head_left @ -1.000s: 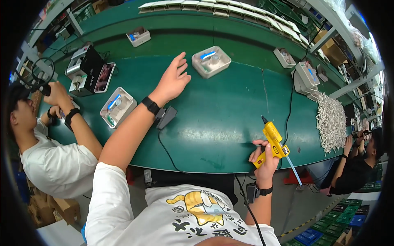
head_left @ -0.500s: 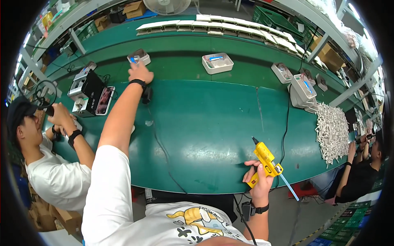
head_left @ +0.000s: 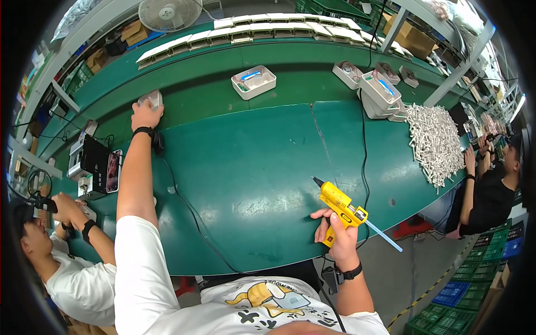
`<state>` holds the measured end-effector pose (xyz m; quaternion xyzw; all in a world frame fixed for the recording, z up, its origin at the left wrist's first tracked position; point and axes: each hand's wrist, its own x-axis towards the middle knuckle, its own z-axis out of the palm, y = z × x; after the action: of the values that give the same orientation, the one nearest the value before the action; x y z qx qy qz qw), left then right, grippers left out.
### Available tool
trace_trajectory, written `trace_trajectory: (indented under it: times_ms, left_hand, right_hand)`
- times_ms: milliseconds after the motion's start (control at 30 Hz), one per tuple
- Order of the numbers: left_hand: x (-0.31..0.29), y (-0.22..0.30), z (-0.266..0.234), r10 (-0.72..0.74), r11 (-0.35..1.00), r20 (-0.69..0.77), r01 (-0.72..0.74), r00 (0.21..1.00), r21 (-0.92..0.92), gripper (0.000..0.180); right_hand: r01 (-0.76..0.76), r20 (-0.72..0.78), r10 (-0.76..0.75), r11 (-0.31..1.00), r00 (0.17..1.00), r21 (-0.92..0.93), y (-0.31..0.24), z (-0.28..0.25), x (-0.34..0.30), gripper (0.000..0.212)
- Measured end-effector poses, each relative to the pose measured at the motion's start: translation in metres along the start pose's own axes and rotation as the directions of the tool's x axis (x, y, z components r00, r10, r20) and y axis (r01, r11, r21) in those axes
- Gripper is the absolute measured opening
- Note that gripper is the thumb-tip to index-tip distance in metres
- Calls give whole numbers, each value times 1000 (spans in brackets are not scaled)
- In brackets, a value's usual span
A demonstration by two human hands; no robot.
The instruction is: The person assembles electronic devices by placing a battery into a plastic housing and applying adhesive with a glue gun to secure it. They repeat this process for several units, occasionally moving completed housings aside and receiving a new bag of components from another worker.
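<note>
My right hand (head_left: 341, 237) is closed round the handle of a yellow hot glue gun (head_left: 336, 196), whose dark nozzle points up and to the left. A pale blue glue stick (head_left: 384, 234) sticks out of its back end. My left arm is stretched far out over the bench, and my left hand (head_left: 147, 115) is closed on the near side of a small white plastic case (head_left: 154, 99). The hand hides part of the case and its fingertips. Farther right stands another open white case (head_left: 254, 84) with a blue part and small green parts inside.
Several white cases (head_left: 379, 92) are stacked at the right, beside a pile of small white pieces (head_left: 438, 142). A black device (head_left: 89, 164) and a phone (head_left: 114, 170) stand at the left. Co-workers sit at both sides. A black cable (head_left: 190, 206) crosses the green bench.
The whole view has turned, so the bench things sit farther left. My left hand has closed over the near side of the case. My right hand still holds the glue gun.
</note>
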<state>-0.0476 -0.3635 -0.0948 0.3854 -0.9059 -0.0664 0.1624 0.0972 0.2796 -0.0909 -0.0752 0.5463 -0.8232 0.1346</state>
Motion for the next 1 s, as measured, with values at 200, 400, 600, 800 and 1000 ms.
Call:
trace_trajectory:
  times_ms: [200,400,600,800,1000]
  left_hand:
    - [-47,7,-37,477,757,-212,-521,853,-395,23]
    - [-249,64,-111,837,301,-9,-473,547,-828,26]
    - [-358,27,-144,877,247,10,-432,480,-867,26]
    - [-371,27,-145,807,493,83,-590,584,-640,17]
    - [-374,41,-150,827,515,40,-728,561,-453,15]
  right_hand:
    - [27,29,-27,1000,999,9,3,9,7,20]
    - [98,-111,-99,995,989,-18,6,7,-3,24]
    - [96,-14,-97,994,995,-44,3,10,3,22]
    - [92,-36,-95,992,995,-82,1,11,0,20]
    - [97,-42,-102,991,994,-96,6,10,-1,20]
